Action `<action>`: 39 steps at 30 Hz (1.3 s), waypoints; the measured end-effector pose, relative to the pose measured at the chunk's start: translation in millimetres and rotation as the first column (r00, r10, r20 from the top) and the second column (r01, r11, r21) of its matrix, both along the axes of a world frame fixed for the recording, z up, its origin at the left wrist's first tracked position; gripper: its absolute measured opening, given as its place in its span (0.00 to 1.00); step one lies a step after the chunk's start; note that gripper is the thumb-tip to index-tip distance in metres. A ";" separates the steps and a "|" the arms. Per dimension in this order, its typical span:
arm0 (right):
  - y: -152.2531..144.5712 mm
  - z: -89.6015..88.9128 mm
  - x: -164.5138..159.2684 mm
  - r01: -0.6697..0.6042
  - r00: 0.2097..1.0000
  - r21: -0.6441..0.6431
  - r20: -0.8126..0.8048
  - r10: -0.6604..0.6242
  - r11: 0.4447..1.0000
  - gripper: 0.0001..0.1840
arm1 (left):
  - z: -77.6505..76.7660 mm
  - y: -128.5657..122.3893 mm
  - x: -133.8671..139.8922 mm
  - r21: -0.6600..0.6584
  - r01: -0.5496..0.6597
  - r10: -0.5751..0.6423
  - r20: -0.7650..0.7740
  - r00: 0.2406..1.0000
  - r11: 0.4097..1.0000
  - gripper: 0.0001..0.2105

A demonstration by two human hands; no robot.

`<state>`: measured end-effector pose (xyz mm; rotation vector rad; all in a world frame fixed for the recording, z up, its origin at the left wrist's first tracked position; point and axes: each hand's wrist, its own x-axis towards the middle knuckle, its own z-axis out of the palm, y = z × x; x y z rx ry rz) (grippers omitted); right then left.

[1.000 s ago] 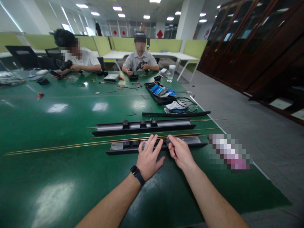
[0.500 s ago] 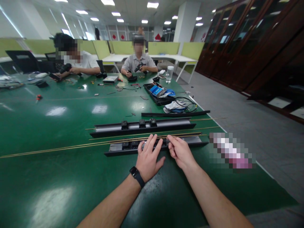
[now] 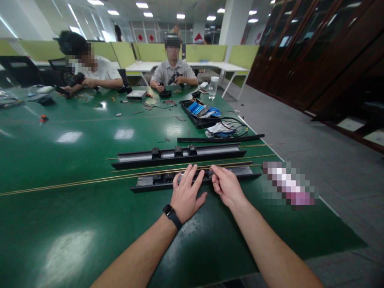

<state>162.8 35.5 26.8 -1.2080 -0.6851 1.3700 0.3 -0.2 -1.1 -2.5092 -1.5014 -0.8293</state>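
My left hand [image 3: 186, 196], with a black watch on its wrist, lies with fingers spread over the nearer black channel rail [image 3: 246, 172]. Its fingertips reach long thin brass rods [image 3: 75, 183] that run left to right along the back of that rail. Beside it, my right hand [image 3: 227, 187] is closed, thumb and forefinger pinched on a brass rod at the rail's far edge. Small black blocks [image 3: 157, 178] sit inside the rail, some of them hidden by my hands.
Behind lies a second black rail [image 3: 180, 158] with three black blocks. Beyond are a narrow black strip [image 3: 220, 139], white gloves [image 3: 222, 130] and a black tray [image 3: 196, 120] holding blue items. Two co-workers sit across the green table [image 3: 99, 224], holding power drills. A blurred pinkish item [image 3: 288, 186] lies at right.
The camera view has shifted slightly, so the scene sits a little higher. Both hands keep nearly the same pose on the rods and rail.
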 end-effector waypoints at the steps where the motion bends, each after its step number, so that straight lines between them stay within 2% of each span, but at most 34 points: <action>1: -0.2 0.5 -0.1 -0.002 1.000 -0.002 -0.002 0.002 1.000 0.20 | 0.2 -0.1 0.0 0.001 0.001 -0.001 0.001 1.000 1.000 0.33; 8: -1.0 2.6 0.7 -0.038 0.999 -0.015 0.020 0.038 0.999 0.20 | 2.0 -1.6 -0.6 -0.008 0.009 -0.009 0.003 1.000 1.000 0.32; 17: -2.1 1.5 0.2 0.014 1.000 -0.024 -0.014 -0.014 1.000 0.20 | 1.7 -2.4 -0.1 -0.013 0.000 -0.001 -0.007 1.000 1.000 0.33; 39: -2.8 2.7 0.7 -0.032 0.999 -0.022 0.021 0.032 0.999 0.21 | 3.1 -2.7 0.5 -0.023 -0.015 0.015 0.001 1.000 1.000 0.32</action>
